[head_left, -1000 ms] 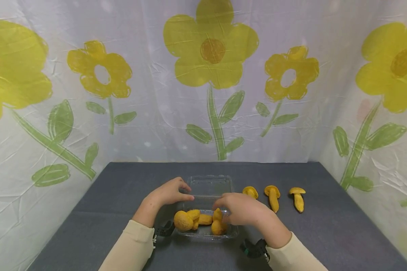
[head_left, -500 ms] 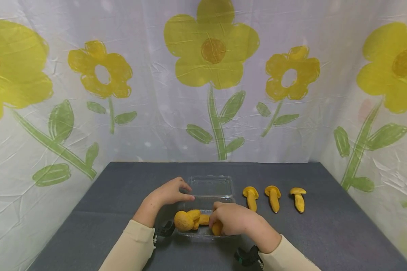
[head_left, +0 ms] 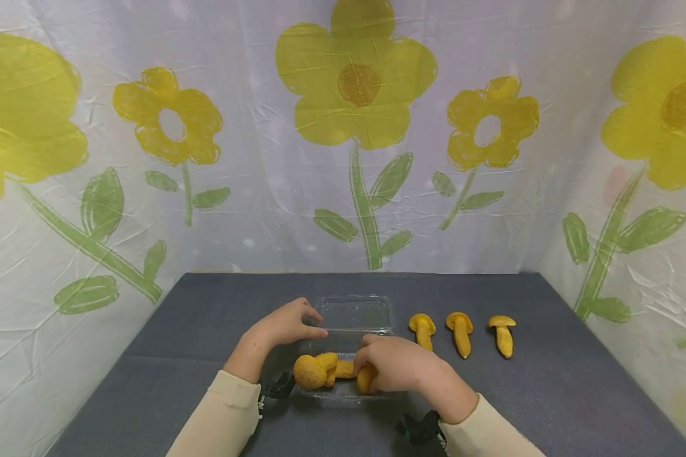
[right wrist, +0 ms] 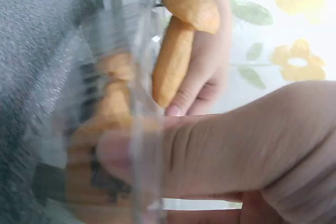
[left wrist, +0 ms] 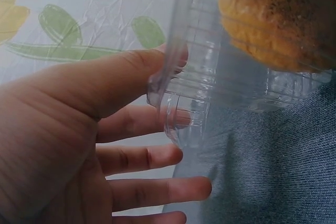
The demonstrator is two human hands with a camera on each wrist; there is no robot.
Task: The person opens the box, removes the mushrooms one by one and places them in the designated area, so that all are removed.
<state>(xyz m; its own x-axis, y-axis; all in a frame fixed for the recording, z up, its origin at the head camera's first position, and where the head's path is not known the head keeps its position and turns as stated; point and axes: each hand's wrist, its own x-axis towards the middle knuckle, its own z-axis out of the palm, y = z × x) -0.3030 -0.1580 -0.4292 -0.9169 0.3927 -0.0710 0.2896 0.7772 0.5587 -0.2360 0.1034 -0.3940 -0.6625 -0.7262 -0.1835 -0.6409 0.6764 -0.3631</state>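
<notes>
A clear plastic clamshell box [head_left: 359, 398] lies with its lid [head_left: 356, 313] folded back. Inside, toward the left, sit yellow mushrooms [head_left: 310, 372], one with its round cap facing up. My right hand [head_left: 403, 362] reaches into the right part and pinches a yellow mushroom [head_left: 366, 379], partly hidden by the fingers. Through the clear wall in the right wrist view, the thumb [right wrist: 116, 153] presses against it. At the box's left rear corner is my left hand [head_left: 288, 324], its fingers extended. The left wrist view has its thumb [left wrist: 131, 64] at the plastic rim.
Three more yellow mushrooms lie in a row to the right: a near one [head_left: 423, 330], a middle one [head_left: 460, 334] and a far-right one [head_left: 503, 337]. The dark grey table [head_left: 166, 381] ends at a flower-print curtain [head_left: 251, 209] on its back and sides.
My right hand has come down into the box with the mushroom, then risen slightly. The near mushroom of the row has come into fuller view. My left hand has stayed put.
</notes>
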